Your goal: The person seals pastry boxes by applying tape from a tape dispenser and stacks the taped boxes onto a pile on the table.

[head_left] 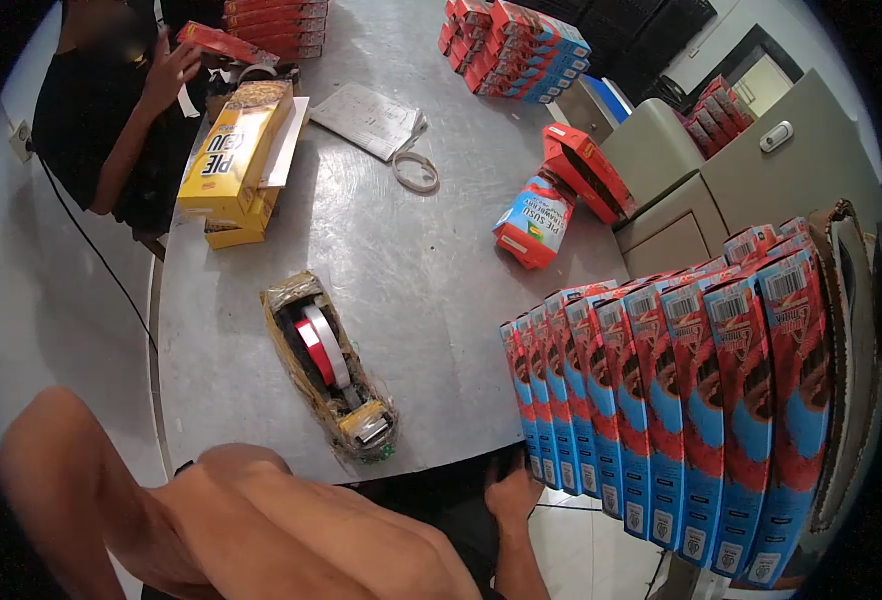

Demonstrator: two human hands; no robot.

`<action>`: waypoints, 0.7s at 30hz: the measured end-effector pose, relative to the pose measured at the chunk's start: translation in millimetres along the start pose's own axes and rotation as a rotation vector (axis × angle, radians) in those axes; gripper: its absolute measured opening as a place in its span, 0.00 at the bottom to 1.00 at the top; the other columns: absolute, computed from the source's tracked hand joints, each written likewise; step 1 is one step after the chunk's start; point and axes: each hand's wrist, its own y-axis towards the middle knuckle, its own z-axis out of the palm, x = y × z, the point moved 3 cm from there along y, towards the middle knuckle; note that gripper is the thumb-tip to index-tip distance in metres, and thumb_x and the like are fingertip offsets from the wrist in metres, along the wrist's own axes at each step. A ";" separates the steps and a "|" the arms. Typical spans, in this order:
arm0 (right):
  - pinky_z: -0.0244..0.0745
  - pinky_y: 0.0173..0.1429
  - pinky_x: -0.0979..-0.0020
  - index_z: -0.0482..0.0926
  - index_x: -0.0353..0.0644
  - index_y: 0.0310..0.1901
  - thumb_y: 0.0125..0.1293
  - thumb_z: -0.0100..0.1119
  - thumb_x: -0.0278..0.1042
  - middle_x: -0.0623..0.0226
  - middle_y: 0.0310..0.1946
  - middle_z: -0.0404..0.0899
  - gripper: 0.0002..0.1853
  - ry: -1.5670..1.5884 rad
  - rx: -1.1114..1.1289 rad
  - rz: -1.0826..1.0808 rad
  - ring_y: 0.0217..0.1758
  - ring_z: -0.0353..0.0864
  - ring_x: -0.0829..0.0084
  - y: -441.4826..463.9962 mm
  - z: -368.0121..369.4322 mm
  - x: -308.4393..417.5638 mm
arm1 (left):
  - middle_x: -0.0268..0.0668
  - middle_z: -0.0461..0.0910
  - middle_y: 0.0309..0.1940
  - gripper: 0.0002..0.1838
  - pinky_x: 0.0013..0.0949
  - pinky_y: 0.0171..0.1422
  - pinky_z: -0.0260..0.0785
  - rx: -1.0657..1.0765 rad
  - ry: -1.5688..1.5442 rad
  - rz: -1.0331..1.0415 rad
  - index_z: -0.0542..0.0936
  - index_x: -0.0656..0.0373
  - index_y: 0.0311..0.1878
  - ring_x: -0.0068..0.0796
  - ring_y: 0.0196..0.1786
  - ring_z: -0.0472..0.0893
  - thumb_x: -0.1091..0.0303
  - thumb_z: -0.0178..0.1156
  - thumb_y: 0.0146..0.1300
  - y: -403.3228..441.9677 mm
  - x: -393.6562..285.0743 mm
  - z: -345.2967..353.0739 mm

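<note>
My left hand [331,515] is very near the camera at the bottom, with the bent arm rising on the left. Its fingertips run out of view, and I cannot see anything held. Below the table's front edge, my right hand [513,490] is curled beside the near end of a long row of red and blue boxes [661,400]. Those boxes partly cover its fingers, so what it grips is hidden. On the metal table [451,340], a tape dispenser [329,365] wrapped in brown tape carries white and red rolls.
A blue and red pie box [536,220] lies beside a red box [589,172]. Yellow pie boxes [236,160], papers [369,120] and a tape ring [416,173] lie farther back. More boxes [516,50] are stacked behind. A co-worker's hand [171,70] is near a red box [223,43].
</note>
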 end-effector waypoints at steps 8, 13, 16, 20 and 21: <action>0.63 0.70 0.41 0.80 0.37 0.59 0.68 0.61 0.47 0.40 0.56 0.81 0.25 0.011 0.056 0.012 0.64 0.74 0.37 2.4 2.0 -1.1 | 0.31 0.80 0.25 0.24 0.23 0.26 0.69 -0.622 0.163 0.091 0.59 0.44 0.74 0.19 0.23 0.74 0.72 0.50 0.81 -32.6 20.4 29.3; 0.59 0.73 0.42 0.78 0.37 0.62 0.67 0.61 0.47 0.40 0.60 0.79 0.27 0.016 0.065 0.046 0.68 0.72 0.38 0.0 1.8 -0.5 | 0.25 0.69 0.18 0.19 0.21 0.24 0.67 -0.841 0.665 -0.219 0.61 0.55 0.72 0.16 0.15 0.62 0.70 0.47 0.82 -63.1 15.5 42.9; 0.58 0.74 0.42 0.78 0.37 0.62 0.68 0.61 0.47 0.40 0.62 0.78 0.28 0.009 0.067 0.044 0.69 0.71 0.38 -0.3 2.5 -0.3 | 0.25 0.67 0.17 0.18 0.21 0.24 0.67 -0.605 0.405 0.018 0.62 0.58 0.68 0.16 0.15 0.61 0.70 0.50 0.81 -17.2 15.2 25.6; 0.59 0.74 0.43 0.78 0.37 0.62 0.68 0.61 0.47 0.41 0.61 0.78 0.28 -0.021 0.060 0.055 0.68 0.71 0.39 0.4 2.2 -1.1 | 0.27 0.73 0.22 0.27 0.26 0.29 0.70 -0.470 0.172 0.229 0.58 0.51 0.71 0.17 0.21 0.67 0.71 0.59 0.76 -19.2 22.6 24.8; 0.60 0.74 0.43 0.78 0.37 0.62 0.68 0.61 0.47 0.41 0.61 0.79 0.28 0.011 0.061 0.044 0.68 0.72 0.39 1.2 3.6 -2.8 | 0.28 0.76 0.25 0.32 0.28 0.32 0.71 -0.477 0.152 0.276 0.55 0.48 0.74 0.18 0.24 0.70 0.72 0.61 0.74 -23.8 25.6 24.1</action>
